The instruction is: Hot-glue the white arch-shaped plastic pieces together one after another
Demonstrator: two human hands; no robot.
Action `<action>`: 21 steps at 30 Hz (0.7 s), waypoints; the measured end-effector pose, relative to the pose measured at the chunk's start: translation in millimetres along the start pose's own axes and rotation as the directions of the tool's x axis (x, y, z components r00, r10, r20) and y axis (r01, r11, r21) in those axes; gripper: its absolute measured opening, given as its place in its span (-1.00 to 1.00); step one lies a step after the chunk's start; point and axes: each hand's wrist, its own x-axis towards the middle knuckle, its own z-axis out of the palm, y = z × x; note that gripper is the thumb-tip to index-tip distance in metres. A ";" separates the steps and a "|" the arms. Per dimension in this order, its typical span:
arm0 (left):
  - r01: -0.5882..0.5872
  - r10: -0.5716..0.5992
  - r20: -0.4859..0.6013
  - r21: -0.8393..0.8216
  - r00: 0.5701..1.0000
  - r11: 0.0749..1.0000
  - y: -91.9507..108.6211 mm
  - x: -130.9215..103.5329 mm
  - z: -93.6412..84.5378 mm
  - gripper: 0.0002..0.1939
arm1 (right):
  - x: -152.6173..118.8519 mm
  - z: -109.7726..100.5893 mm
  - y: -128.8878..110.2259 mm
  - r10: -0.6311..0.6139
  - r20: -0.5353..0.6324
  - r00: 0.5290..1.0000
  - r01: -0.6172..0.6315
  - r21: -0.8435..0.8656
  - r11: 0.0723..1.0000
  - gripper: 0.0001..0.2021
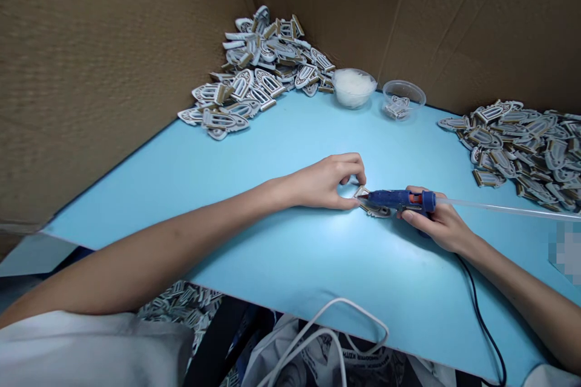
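Observation:
My right hand is wrapped round the handle of a blue glue gun, which has a long clear glue stick coming out of its back. The gun's tip points left, over a small white and gold arched piece lying on the blue table. Thumb and fingers of my left hand close on the left end of that piece, beside the tip. The gun covers part of the piece.
Similar pieces form a pile at the back left and another at the right. Between them stand a bowl of white material and a clear bowl with a few pieces. Cardboard walls rise behind. A black cord runs near my right arm.

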 end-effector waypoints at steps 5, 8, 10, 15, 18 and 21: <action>0.000 0.000 0.005 -0.008 1.000 1.000 -0.8 -0.1 0.5 -0.77 | -3.8 3.0 3.5 0.052 -0.128 0.990 -0.031 0.155 0.987 -0.47; 0.002 -0.002 0.007 -0.004 1.000 1.000 -1.9 -0.4 0.1 -0.77 | -4.8 2.4 5.5 0.109 -0.133 0.985 -0.097 0.092 0.991 -0.48; 0.006 -0.006 0.005 0.006 1.000 1.000 -1.9 -0.6 -0.1 -0.77 | -5.5 2.0 7.0 0.133 -0.130 0.983 -0.122 0.085 0.989 -0.49; -0.044 0.044 0.022 0.016 0.999 0.999 1.6 -1.3 -0.3 -0.60 | -5.3 1.5 14.1 0.181 -0.224 0.957 -0.131 0.221 0.966 -0.46; -0.062 0.063 0.040 -0.006 0.997 0.998 2.0 -1.8 0.0 -0.67 | -3.2 1.4 17.2 0.213 -0.346 0.914 -0.112 0.291 0.950 -0.45; -0.010 0.010 0.012 -0.003 1.000 1.000 -0.3 -1.6 0.5 -0.75 | -1.3 1.1 16.6 0.219 -0.439 0.872 -0.135 0.216 0.967 -0.50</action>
